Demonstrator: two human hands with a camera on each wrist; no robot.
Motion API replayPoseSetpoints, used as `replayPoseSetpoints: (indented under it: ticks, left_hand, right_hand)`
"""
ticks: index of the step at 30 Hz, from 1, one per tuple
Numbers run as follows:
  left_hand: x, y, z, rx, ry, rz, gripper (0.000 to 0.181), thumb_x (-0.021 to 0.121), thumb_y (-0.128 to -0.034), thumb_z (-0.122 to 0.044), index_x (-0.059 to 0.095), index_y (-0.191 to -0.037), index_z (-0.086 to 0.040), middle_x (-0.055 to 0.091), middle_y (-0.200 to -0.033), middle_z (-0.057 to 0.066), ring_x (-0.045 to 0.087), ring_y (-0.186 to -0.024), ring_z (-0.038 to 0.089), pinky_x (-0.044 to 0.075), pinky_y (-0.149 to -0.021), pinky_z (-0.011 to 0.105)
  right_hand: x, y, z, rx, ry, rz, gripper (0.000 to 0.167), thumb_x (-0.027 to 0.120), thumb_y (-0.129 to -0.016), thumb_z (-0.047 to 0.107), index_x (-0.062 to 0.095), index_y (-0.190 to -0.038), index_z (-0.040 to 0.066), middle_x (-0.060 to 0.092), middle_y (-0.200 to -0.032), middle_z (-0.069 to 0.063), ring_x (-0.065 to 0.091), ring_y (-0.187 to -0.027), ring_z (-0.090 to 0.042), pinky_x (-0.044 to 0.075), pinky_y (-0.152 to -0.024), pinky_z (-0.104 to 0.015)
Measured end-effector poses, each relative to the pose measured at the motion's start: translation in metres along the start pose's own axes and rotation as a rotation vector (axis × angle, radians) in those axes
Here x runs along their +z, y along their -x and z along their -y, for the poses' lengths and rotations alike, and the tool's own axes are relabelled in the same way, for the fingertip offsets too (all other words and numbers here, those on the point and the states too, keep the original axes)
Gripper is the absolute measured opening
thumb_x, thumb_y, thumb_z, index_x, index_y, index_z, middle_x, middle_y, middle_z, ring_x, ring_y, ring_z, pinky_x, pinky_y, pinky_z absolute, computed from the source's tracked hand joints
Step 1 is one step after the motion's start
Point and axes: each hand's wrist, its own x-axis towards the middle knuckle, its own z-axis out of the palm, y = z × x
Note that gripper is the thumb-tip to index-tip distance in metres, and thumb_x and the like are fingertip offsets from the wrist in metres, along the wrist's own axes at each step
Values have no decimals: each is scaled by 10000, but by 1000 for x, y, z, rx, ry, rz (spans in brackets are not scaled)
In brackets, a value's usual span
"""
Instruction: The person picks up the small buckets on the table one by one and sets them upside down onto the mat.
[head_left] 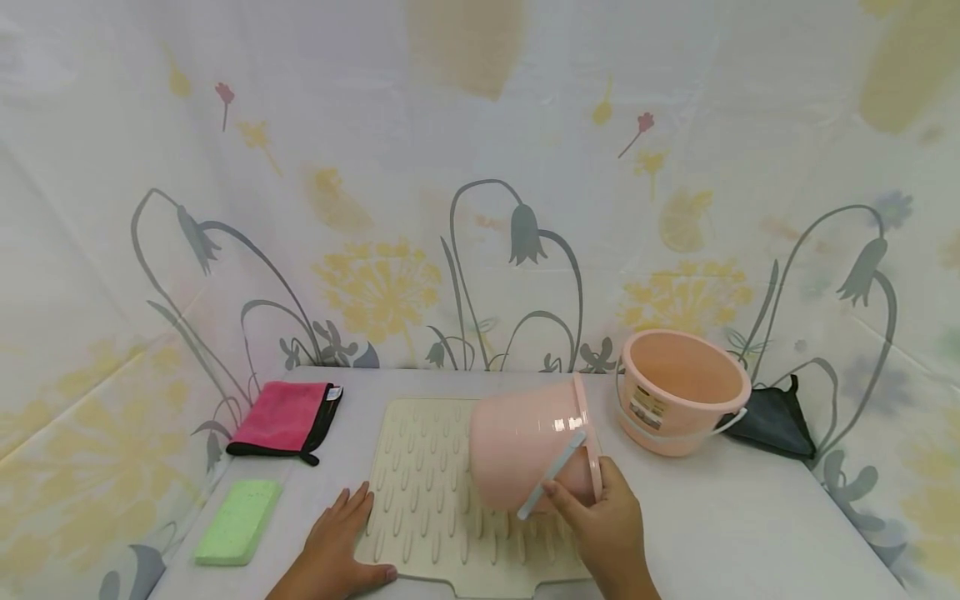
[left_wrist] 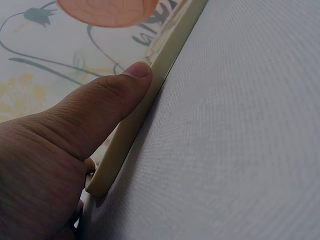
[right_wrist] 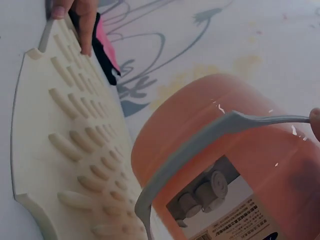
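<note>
Over a cream plastic washboard [head_left: 420,475] with raised ridges, a pink bucket [head_left: 517,442] lies tipped on its side, its mouth facing right. My right hand [head_left: 611,529] grips the bucket by its rim, the thumb by the pale grey handle [head_left: 553,473]. In the right wrist view that bucket [right_wrist: 200,100] shows a printed label; whether it touches the washboard I cannot tell. At the washboard's front left corner rests my left hand [head_left: 333,546], fingers extended along the left side. Its thumb [left_wrist: 105,105] lies against the front edge in the left wrist view.
A second pink bucket [head_left: 693,417] stands upright at the back right, a dark folded cloth [head_left: 772,421] behind it. To the left lie a pink cloth with black edging [head_left: 281,417] and a light green sponge block [head_left: 238,523]. A patterned curtain [head_left: 480,125] surrounds the white table.
</note>
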Motion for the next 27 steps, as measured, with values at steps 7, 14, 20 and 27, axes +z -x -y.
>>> replayPoseSetpoints:
  ticks: [7, 14, 20, 27]
  left_hand:
    - [-1, 0, -2, -3, -4, 7, 1238, 937, -655, -589, 412, -1543, 95, 338, -1651, 289, 200, -1532, 582, 175, -1203, 746]
    - [-1, -1, -2, -27, 1, 17, 1239, 934, -650, -594, 415, -1545, 88, 338, -1656, 274, 195, -1536, 576, 170, -1202, 751]
    - [-2, 3, -7, -15, 62, -63, 1104, 875, -762, -558, 419, -1546, 74, 381, -1631, 270, 257, -1516, 569, 228, -1188, 742]
    - [-9, 9, -33, 38, 231, -172, 957, 814, -857, -542, 438, -1568, -22, 394, -1623, 235, 359, -1502, 474, 323, -1166, 711]
  right_hand:
    - [4, -2, -6, 40, -117, 10, 495, 864, -882, 290, 606, -1192, 2, 702, -1081, -134, 719, -916, -149, 603, -788, -223]
    - [6, -2, -13, 63, -249, 49, 478, 817, -928, 202, 567, -1274, -13, 688, -1157, -169, 733, -975, -176, 612, -842, -250]
    - [9, -1, -16, 58, -290, 47, 445, 801, -937, 146, 563, -1276, -18, 685, -1168, -175, 737, -994, -168, 615, -851, -256]
    - [12, 0, -14, 59, -385, 53, 442, 786, -938, 89, 562, -1306, -7, 665, -1174, -177, 735, -1006, -240, 633, -840, -323]
